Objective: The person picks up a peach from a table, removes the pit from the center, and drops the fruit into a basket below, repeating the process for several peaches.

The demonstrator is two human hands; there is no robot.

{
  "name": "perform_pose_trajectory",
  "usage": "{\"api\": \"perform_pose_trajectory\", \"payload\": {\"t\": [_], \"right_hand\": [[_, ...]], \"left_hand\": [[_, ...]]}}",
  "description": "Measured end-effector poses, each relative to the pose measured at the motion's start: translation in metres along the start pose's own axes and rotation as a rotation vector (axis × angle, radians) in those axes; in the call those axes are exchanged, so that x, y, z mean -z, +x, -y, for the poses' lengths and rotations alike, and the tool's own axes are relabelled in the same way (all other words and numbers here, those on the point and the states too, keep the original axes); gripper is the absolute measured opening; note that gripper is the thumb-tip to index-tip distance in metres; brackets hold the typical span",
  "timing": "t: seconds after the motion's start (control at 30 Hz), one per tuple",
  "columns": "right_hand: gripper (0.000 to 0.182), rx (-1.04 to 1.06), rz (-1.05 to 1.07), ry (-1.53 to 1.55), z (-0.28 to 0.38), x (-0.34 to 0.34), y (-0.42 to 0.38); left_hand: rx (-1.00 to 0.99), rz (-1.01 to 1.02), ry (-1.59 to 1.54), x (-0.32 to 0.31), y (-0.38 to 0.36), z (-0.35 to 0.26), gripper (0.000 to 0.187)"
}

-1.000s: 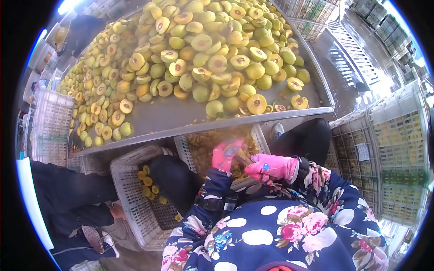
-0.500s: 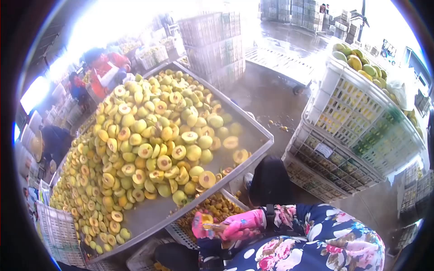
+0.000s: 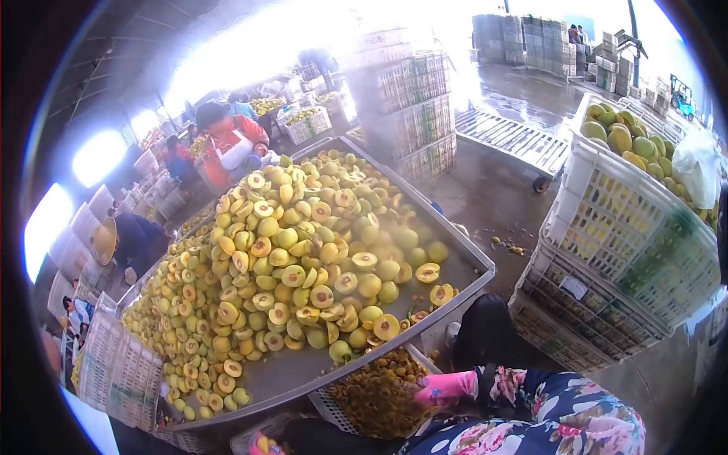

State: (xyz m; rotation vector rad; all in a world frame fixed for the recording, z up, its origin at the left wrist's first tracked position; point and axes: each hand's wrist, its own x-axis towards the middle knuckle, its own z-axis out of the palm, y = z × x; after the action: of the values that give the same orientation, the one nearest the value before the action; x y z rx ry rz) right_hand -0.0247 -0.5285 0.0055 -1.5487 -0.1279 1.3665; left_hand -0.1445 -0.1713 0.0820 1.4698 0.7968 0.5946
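My right hand (image 3: pixel 446 387), in a pink glove, is over a crate of brown-orange fruit scraps (image 3: pixel 379 390). Its fingers look curled, but whatever they hold is blurred against the scraps. My left hand (image 3: pixel 265 444), also in a patterned pink glove, shows only in part at the bottom edge, left of my dark-clothed leg. Its fingers are too cut off to read. In front of both hands a wide metal tray (image 3: pixel 292 379) carries a large heap of halved yellow-green fruit (image 3: pixel 280 258), many with brown, hollow or stony centres.
To the right rise stacked white plastic crates (image 3: pixel 607 220), the top one full of whole green-yellow fruit (image 3: pixel 629 140). More crates (image 3: pixel 409 114) stand behind the tray. A person in red (image 3: pixel 231 144) is beyond the heap. A white crate (image 3: pixel 121 364) stands at the tray's left corner.
My hands were together at a piece of fruit with a thin tool; they are now apart. The left moved down-left, the right stays by the scraps crate. The view has shifted.
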Motion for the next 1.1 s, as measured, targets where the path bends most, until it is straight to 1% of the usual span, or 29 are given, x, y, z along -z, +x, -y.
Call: {"api": "perform_pose_trajectory", "payload": {"t": [0.07,0.17,0.23,0.3,0.33,0.37,0.47,0.5,0.57,0.6,0.63,0.67,0.7,0.77,0.83,0.87,0.93,1.0,1.1], "right_hand": [[0.029,-0.001,0.004,0.014,0.006,-0.004,-0.007],[0.03,0.064,0.031,-0.068,0.005,-0.005,-0.003],[0.029,0.242,0.061,-0.148,-0.004,-0.005,0.005],[0.028,0.26,0.091,-0.08,-0.007,-0.005,0.01],[0.028,0.19,0.101,0.03,0.001,-0.008,0.011],[0.027,0.121,0.108,0.139,0.007,-0.01,0.012],[0.026,0.163,0.055,0.213,0.011,-0.011,0.014],[0.024,0.163,0.043,0.199,0.012,-0.012,0.012],[0.02,0.164,0.016,0.173,0.015,-0.01,0.005],[0.022,0.176,0.025,0.154,0.012,-0.008,0.004],[0.025,0.189,0.033,0.138,0.008,-0.004,0.003],[0.029,0.201,0.043,0.121,0.004,-0.002,0.001],[0.028,0.172,0.0,0.128,0.005,-0.002,-0.004],[0.028,0.093,-0.066,0.141,0.009,-0.007,-0.015],[0.023,0.068,-0.147,0.211,0.008,-0.008,-0.021],[0.02,0.051,-0.181,0.244,0.005,-0.008,-0.021],[0.025,0.041,-0.154,0.245,-0.003,0.003,-0.021],[0.021,-0.009,-0.189,0.304,-0.003,0.006,-0.022],[0.021,-0.035,-0.209,0.362,0.002,0.009,-0.021]], "left_hand": [[0.044,-0.047,0.045,0.022,-0.007,-0.005,0.027],[0.09,-0.046,0.04,0.035,-0.016,-0.006,0.025],[0.117,-0.007,0.01,0.035,-0.016,-0.003,0.024],[0.138,0.063,-0.047,0.029,-0.011,0.002,0.024],[0.141,0.109,-0.083,0.026,-0.006,0.005,0.023],[0.154,0.165,-0.136,0.02,0.0,0.009,0.023],[0.193,0.329,-0.306,-0.008,0.026,0.022,0.021],[0.202,0.356,-0.346,-0.02,0.038,0.026,0.021],[0.209,0.343,-0.38,-0.044,0.071,0.039,0.023],[0.169,0.396,-0.38,-0.054,0.101,0.057,0.025],[0.129,0.449,-0.378,-0.066,0.113,0.054,0.027],[-0.179,0.451,0.128,-0.073,0.117,0.054,0.03],[-0.482,0.427,0.638,-0.093,0.112,0.03,0.033],[-0.354,0.406,0.712,-0.122,0.126,0.019,0.034],[-0.53,0.317,0.86,-0.139,0.16,0.036,0.03],[-0.58,0.322,0.947,-0.147,0.161,0.021,0.028],[-0.541,0.275,0.745,-0.155,0.186,0.036,0.028],[-0.404,0.241,0.667,-0.159,0.204,0.043,0.029],[-0.405,0.129,0.554,-0.169,0.236,0.067,0.037]]}}
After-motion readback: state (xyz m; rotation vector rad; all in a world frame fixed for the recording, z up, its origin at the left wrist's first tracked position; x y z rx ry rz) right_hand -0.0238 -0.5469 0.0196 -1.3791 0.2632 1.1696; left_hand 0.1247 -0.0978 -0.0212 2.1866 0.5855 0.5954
